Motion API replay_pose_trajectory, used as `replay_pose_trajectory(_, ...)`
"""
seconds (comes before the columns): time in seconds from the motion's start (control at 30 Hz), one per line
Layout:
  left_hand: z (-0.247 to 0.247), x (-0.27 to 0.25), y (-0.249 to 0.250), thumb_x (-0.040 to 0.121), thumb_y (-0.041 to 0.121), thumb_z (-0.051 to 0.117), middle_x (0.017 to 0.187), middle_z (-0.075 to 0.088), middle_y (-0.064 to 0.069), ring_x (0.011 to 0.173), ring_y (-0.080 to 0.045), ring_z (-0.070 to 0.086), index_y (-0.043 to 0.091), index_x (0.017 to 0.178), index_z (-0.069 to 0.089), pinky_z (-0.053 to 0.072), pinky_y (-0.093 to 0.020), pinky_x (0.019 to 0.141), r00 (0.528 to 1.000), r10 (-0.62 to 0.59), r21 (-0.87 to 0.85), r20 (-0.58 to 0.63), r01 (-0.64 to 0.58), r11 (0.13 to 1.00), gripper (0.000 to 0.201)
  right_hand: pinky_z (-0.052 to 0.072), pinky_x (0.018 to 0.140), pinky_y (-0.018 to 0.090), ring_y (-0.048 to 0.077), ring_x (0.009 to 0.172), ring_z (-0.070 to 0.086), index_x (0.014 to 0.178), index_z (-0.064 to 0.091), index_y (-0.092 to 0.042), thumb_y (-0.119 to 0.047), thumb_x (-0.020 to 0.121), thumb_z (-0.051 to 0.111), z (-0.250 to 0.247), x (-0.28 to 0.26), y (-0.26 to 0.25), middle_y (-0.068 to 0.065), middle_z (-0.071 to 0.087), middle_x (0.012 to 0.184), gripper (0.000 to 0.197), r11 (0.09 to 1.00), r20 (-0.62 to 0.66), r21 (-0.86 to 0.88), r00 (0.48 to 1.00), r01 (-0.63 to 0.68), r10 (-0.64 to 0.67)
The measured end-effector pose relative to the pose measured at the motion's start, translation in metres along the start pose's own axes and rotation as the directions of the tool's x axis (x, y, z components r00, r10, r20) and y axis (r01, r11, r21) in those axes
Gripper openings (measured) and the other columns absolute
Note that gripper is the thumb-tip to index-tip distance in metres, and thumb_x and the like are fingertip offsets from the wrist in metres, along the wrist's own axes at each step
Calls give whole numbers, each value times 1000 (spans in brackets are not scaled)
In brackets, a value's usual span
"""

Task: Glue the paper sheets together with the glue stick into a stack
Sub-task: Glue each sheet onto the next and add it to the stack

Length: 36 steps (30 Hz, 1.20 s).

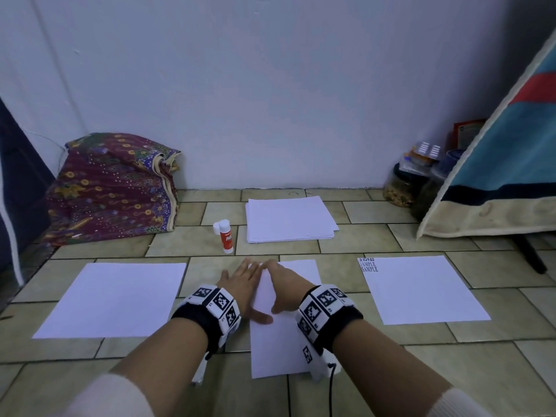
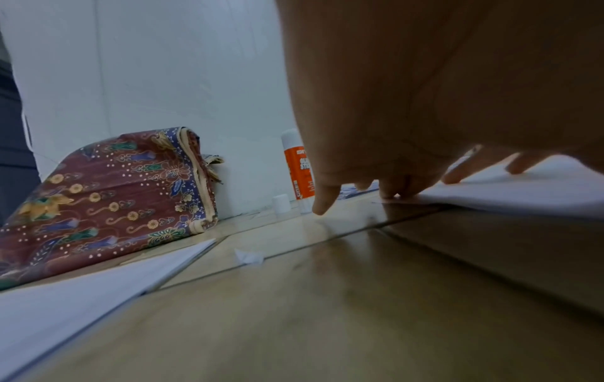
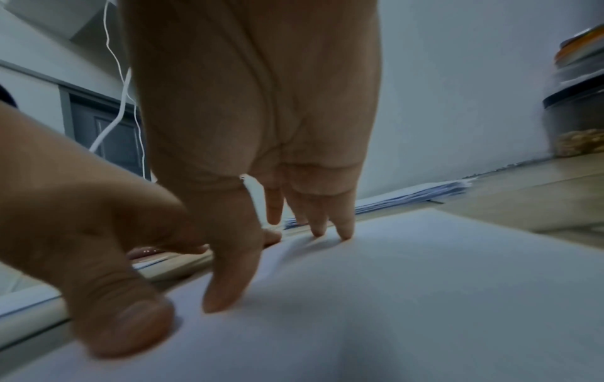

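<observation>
A white sheet (image 1: 279, 341) lies on the tiled floor straight ahead of me. Both hands press flat on its far half. My left hand (image 1: 245, 284) lies over the sheet's left edge with its thumb on the paper (image 3: 392, 297); the right hand (image 1: 282, 284) has straight fingers touching the paper. The fingertips of the right hand (image 3: 261, 196) touch the sheet. An orange and white glue stick (image 1: 226, 236) stands upright beyond the hands, its cap (image 1: 216, 228) off beside it. A stack of paper (image 1: 288, 219) lies behind it. Single sheets lie at the left (image 1: 111, 299) and right (image 1: 421, 290).
A folded patterned cloth (image 1: 111, 188) sits against the wall at back left. Jars (image 1: 400, 188) and a leaning striped mattress (image 1: 496, 176) stand at back right. A small paper scrap (image 2: 248, 257) lies on the tiles near the left sheet.
</observation>
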<state>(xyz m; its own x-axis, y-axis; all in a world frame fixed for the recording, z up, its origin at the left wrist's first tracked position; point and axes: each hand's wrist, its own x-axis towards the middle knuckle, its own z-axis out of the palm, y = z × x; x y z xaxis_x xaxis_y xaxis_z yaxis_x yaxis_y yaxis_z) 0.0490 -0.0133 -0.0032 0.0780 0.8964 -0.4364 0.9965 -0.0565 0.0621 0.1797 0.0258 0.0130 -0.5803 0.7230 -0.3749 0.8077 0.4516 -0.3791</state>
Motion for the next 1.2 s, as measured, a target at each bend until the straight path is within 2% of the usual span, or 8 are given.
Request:
replay_pose_trajectory(0.1,3,3,-2,76,71,59,161,-12,-3,148,-17,-14,10,153,-10,8,-54,117,1000,-10,39,20,10,999,120,26,114,40,26,140,29,152,11,-12,-25,83,73,-6,-3,7,9,21,156,94,991,88,-136,996,19,-7)
replay_pose_trajectory(0.3,7,4,-5,79,74,52,160,-19,-3,147,-16,-19,8,151,-15,3,-58,116,999,-1,59,43,-1,998,119,30,110,39,25,128,45,147,26,-23,-51,87,60,-21,-11,45,4,49,140,74,985,17,-76,987,-156,157)
replay_pose_trajectory(0.43,6,3,-7,78,74,52,161,-16,-4,147,-17,-16,8,151,-13,1,-55,117,999,10,74,35,-12,997,118,36,107,39,26,124,48,143,30,-18,-47,73,77,-25,-17,57,5,53,132,89,976,-13,-79,979,-202,201)
replay_pose_trajectory(0.6,-17,-6,-7,85,68,48,138,43,-4,132,-22,35,17,136,44,29,-40,108,992,37,119,-123,-23,993,72,41,99,37,29,132,30,132,45,-10,-28,81,74,-21,-13,32,13,37,136,61,895,-113,-388,976,-218,189)
replay_pose_trajectory(0.7,-24,-5,-15,80,55,67,115,50,3,116,-18,47,25,111,61,40,-31,94,987,71,-23,-141,-75,997,43,43,93,33,27,125,40,125,53,-6,-16,86,65,-14,-8,18,14,38,135,42,918,-28,-370,990,-140,140)
replay_pose_trajectory(0.9,-6,-4,-28,73,49,78,160,9,-2,147,-19,5,13,153,14,14,-36,119,992,128,-50,-12,-128,990,108,38,106,41,29,134,28,150,26,-20,-13,82,70,-10,1,7,11,26,149,82,928,140,-351,987,127,-83)
replay_pose_trajectory(1.07,0,-7,-28,66,71,69,147,25,-3,134,-20,28,13,147,22,35,-40,106,998,31,66,-51,-27,997,110,19,116,51,16,147,7,154,5,-19,-33,90,62,-14,-4,39,-3,0,161,87,956,146,-288,989,48,-6)
replay_pose_trajectory(1.2,5,-9,-25,51,88,58,145,23,-4,135,-22,24,11,144,23,29,-41,108,999,-10,119,-47,15,993,126,14,117,54,15,148,3,153,-4,-15,-46,78,73,-24,-16,73,-3,-4,161,113,964,131,-254,985,-73,109)
